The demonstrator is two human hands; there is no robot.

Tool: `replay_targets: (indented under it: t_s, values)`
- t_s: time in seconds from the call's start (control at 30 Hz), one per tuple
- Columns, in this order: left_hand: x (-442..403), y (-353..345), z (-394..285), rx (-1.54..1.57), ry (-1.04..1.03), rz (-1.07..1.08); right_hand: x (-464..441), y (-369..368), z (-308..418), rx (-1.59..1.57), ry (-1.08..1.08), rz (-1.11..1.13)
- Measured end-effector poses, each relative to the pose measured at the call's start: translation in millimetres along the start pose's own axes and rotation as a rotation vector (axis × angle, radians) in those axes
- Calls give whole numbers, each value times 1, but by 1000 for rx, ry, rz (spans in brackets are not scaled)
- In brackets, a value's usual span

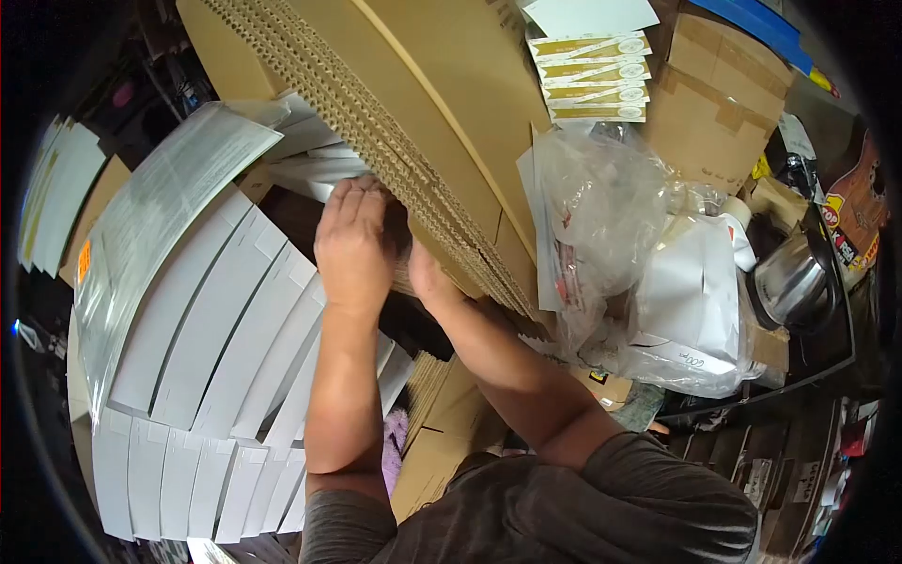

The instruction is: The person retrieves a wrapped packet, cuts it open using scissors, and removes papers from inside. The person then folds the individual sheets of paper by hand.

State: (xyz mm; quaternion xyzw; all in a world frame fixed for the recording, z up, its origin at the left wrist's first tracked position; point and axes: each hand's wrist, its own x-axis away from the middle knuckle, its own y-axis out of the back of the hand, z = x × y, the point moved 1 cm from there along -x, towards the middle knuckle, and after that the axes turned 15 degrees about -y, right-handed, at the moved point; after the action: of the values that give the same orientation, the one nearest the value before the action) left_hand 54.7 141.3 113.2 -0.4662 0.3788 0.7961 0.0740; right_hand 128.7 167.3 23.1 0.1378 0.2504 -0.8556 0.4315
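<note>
Head view — left hand (355, 249), right hand (427, 274) — both beside cardboard stack (406, 174).

Head-worn view downward, apparently close

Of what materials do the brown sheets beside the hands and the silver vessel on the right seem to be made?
The brown sheets: matt corrugated cardboard, as wavy fluting shows along their edges. The silver vessel: probably polished metal, perhaps stainless steel, judging by its bright reflections.

Right of metal kettle (792, 279), we read "STOP" on red sticker (832, 215); left of it, handwritten "600", trailing letters unclear, on white box (691, 303).
</note>
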Motion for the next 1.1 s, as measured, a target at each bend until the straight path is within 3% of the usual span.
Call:
replay_targets:
  t_s: [0.13,0.43,0.63,0.8,0.93,1.1]
  values:
    - [-15,17,2,-18,-113,-23,1,-8,-24,18,-10,6]
    - [-13,23,6,2,-113,-47,-33,-22,23,637,190,-14]
    - [0,41,-10,-38,65,-172,-47,-41,34,415,256,-23]
    - [31,74,-21,-29,54,-301,-12,-32,98,350,206,197]
    - [49,81,-21,44,104,-365,6,-32,107,552,334,84]
    - [59,93,-9,155,185,-399,23,-10,126,382,494,-16]
